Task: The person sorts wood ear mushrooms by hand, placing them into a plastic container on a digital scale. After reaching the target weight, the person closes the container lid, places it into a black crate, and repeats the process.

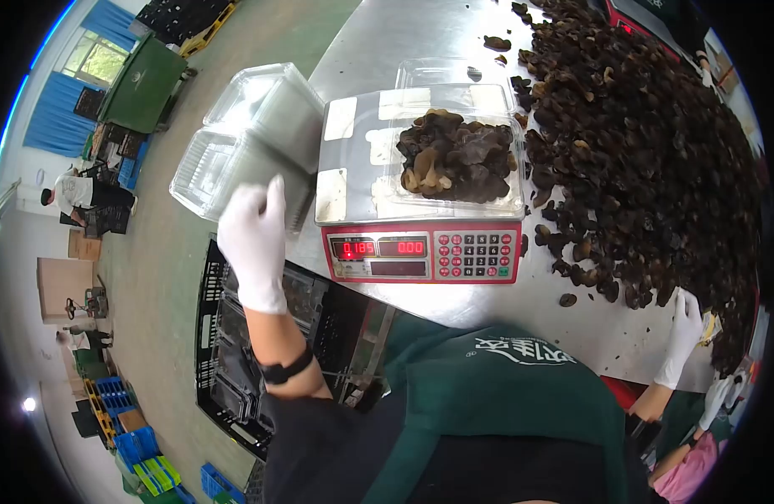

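Head view: clear boxes stand at ten o'clock, stacks slanting ten to four. Just beside them, the left hand curls, thumb toward twelve; the right hand, near four, is by the mushrooms. Whether either grips anything, I cannot tell.

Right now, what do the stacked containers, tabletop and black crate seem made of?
Stacked containers: glossy clear plastic, apparently, see-through with ribbed walls. Tabletop: probably stainless steel, grey with a soft sheen and blurred reflections. Black crate: likely moulded plastic, fairly matte, with slotted walls.
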